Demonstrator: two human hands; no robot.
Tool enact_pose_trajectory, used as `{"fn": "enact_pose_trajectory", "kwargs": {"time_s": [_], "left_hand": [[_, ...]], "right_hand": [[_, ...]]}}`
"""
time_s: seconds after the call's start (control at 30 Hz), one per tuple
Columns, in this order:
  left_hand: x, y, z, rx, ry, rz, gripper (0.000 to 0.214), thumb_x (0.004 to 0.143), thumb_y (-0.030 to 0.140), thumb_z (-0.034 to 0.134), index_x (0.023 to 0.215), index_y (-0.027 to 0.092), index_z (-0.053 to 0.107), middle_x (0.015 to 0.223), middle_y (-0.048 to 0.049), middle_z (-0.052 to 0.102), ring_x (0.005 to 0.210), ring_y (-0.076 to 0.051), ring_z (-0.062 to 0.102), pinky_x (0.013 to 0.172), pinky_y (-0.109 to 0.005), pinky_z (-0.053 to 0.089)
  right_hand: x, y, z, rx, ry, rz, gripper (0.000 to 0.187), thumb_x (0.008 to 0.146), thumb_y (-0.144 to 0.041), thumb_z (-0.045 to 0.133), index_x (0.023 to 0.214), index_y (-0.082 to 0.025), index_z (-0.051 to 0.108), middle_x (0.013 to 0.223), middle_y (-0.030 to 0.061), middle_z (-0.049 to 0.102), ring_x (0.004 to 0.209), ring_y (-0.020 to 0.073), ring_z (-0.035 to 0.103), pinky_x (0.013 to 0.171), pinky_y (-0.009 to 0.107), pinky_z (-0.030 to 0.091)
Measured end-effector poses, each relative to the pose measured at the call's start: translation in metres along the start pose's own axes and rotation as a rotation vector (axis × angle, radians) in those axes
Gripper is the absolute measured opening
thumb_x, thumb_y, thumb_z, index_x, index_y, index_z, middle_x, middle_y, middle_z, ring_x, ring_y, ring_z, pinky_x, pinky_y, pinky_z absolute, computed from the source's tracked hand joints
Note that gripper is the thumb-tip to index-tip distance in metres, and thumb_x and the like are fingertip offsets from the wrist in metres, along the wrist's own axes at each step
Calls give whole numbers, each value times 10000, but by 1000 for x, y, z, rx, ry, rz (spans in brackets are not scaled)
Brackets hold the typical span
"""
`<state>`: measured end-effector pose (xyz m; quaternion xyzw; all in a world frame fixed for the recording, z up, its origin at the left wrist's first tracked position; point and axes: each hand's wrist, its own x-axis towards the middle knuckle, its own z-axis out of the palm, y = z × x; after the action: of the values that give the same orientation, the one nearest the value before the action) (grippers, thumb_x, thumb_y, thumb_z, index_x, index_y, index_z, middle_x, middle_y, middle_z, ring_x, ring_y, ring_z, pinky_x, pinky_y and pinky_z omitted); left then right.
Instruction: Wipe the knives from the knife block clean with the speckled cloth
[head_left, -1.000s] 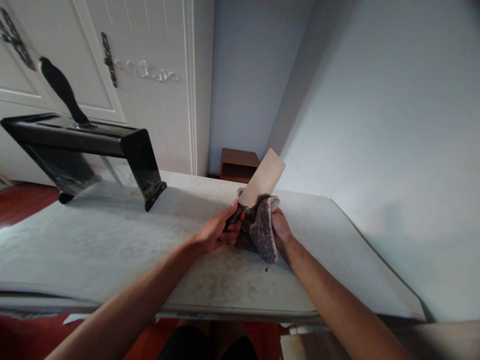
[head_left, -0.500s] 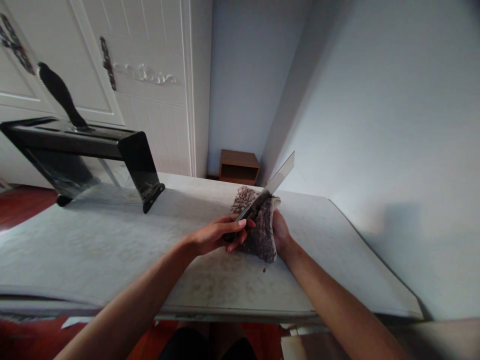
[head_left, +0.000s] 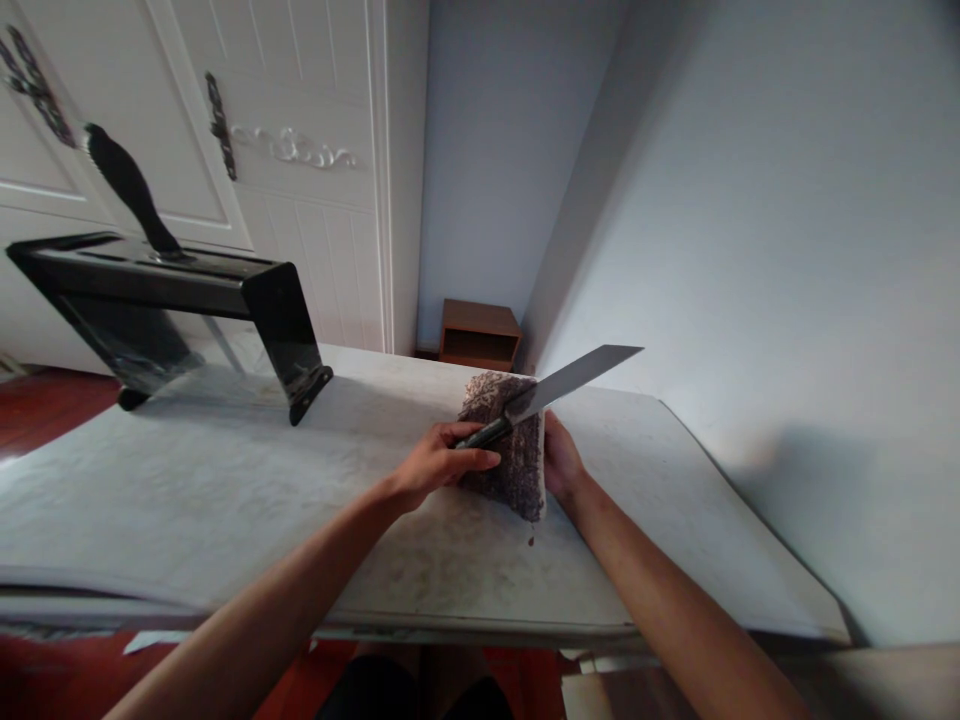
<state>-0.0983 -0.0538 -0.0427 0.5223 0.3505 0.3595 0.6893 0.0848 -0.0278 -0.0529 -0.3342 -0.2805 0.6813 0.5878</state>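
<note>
My left hand (head_left: 439, 462) grips a knife (head_left: 581, 378) by its dark handle. The broad blade points right and slightly away, tilted up over the table, its flat side showing. Behind and under the handle is a brown and white fluffy cloth (head_left: 514, 465), held up like a pad. My right hand (head_left: 561, 455) is closed at the cloth's right edge; most of its fingers are hidden behind the fabric. A small tag or loop dangles from the cloth's lower corner.
A black knife block (head_left: 180, 280) with clear sides stands at the left of the white, stained table (head_left: 240, 500), another black handle (head_left: 124, 185) rising from it. White cupboard doors (head_left: 300, 230) are behind. A brown box-shaped shelf (head_left: 480, 330) stands past the far edge; a wall borders the right.
The knife has turned so its blade points more to the right and lower, with its flat face now showing. My left hand's grip on the handle has shifted; the cloth has moved slightly left.
</note>
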Motion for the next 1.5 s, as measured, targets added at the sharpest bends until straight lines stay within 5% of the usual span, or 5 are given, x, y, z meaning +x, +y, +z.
{"fn": "enact_pose_trajectory", "kwargs": {"time_s": [0.43,0.77,1.1,1.33,1.5], "left_hand": [[4,-4,-6,260,156,152,412,661,370,771,1017,167,731,719,47,563,627,-28,427,553,-111,295],[7,-6,-9,506,351,222,363,733,308,660,1078,215,723,782,77,641,745,-58,553,669,-121,366],[5,-11,-9,820,461,383,296,819,248,614,1099,248,711,911,14,715,847,-107,645,741,-152,425],[5,-10,-9,865,417,406,311,827,241,619,1127,248,700,933,11,718,867,-109,654,750,-147,429],[3,-11,-8,724,317,337,363,835,299,617,1193,255,662,957,60,716,885,-94,660,730,-131,422]], "right_hand": [[-2,-3,3,129,-65,134,142,736,-180,608,862,-149,664,889,80,713,1006,263,654,937,381,515],[0,0,-3,72,-68,0,288,804,-317,683,1065,-202,645,999,38,709,929,219,671,865,360,545],[5,7,-9,22,-116,-100,326,755,-294,744,1042,-179,644,967,37,701,946,220,663,846,348,543],[6,6,-10,0,-98,-100,225,724,-269,734,912,-171,660,889,37,704,934,226,662,847,350,535],[2,1,-2,-9,114,-2,201,746,-281,616,874,-146,690,842,56,709,886,235,664,805,347,545]]}}
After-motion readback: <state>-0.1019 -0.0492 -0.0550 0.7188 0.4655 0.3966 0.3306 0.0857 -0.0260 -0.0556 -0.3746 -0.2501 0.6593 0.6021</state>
